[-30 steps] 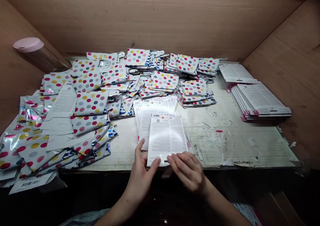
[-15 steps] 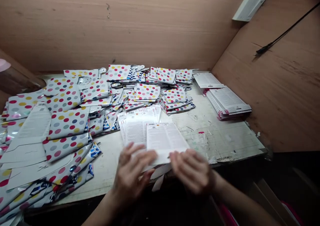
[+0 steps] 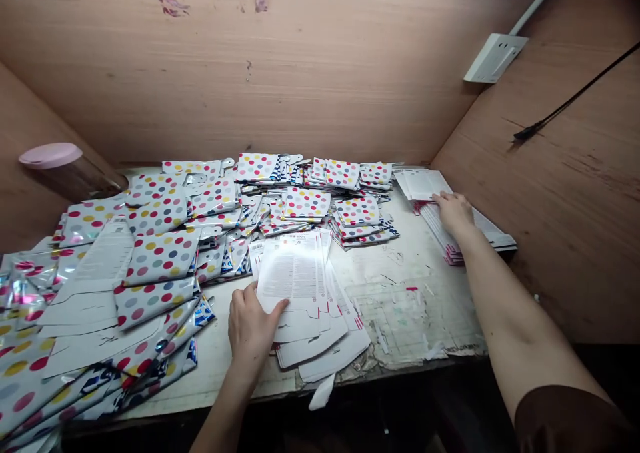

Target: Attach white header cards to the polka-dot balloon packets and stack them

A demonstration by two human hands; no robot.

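My left hand (image 3: pixel 254 323) holds the near left edge of a white printed card (image 3: pixel 287 273), its thumb on top and its fingers along the side. Under that card, more cards with pink marks (image 3: pixel 335 346) lie fanned out on the table. Far to the right, my right hand (image 3: pixel 456 214) rests on a pile of white printed cards (image 3: pixel 487 233). Its fingers lie stretched over the pile's left part, and the thumb is hidden.
Polka-dot pouches (image 3: pixel 167 253) cover the left and back of the table (image 3: pixel 400 306). A jar with a pink lid (image 3: pixel 50 156) leans at the left wall. On the right hang a white socket box (image 3: pixel 495 58) and a black cable (image 3: pixel 575 99). A paper scrap (image 3: pixel 323 393) overhangs the front edge.
My right hand has gone from the front of the table to the card pile at the back right. My left hand has settled on the cards at centre, which lie fanned. The view has shifted.
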